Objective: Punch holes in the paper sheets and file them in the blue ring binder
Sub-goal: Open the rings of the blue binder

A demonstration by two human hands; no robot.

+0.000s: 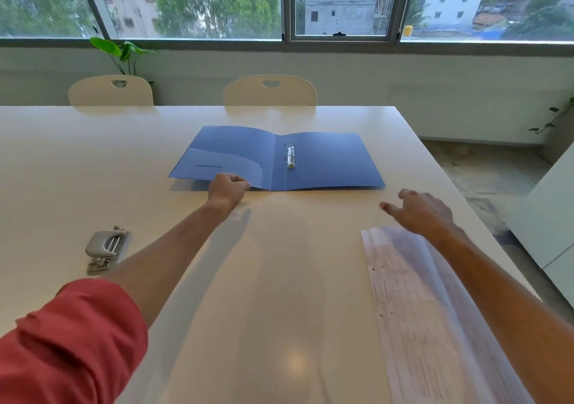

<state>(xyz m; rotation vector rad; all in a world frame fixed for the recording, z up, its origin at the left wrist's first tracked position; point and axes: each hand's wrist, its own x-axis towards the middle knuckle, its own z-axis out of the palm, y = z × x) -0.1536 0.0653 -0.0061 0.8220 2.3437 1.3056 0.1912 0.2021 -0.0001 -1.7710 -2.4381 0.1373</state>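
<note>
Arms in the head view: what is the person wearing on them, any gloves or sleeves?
The left arm has a red sleeve pushed up above the elbow. The right arm shows no sleeve in view. Both the left hand and right hand are ungloved, with no watch visible.

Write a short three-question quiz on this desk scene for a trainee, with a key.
1. True or false: the blue ring binder lies open on the table.
2. Which hand grips the binder's near edge? A) left hand B) right hand C) neither
3. Fill in: the hole punch sits on the person's ______ side, and the paper sheets on the other.

Key
1. True; both covers are flat and the metal rings show.
2. A; the right hand hovers with loose fingers beyond the sheets' far end, holding nothing.
3. left.
</note>
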